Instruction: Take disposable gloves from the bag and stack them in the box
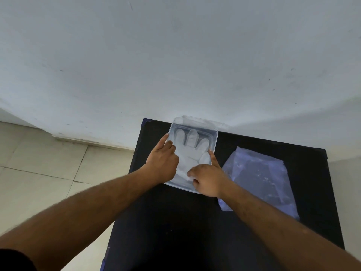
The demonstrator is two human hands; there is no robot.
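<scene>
A clear plastic box (214,137) sits at the far left of a black table (175,222). A white disposable glove (190,151) lies flat inside it, fingers pointing away from me. My left hand (162,163) rests on the box's left side, index finger stretched along the rim, other fingers touching the glove's left edge. My right hand (208,178) presses on the glove's cuff near the box's front right corner, index finger pointing along the right rim. A crumpled clear plastic bag (259,177) lies flat to the right of the box.
The box's clear lid (197,119) stands behind it against a white wall (175,55). The table's left edge drops to a tiled floor (39,173). Bare black tabletop lies in front of the box.
</scene>
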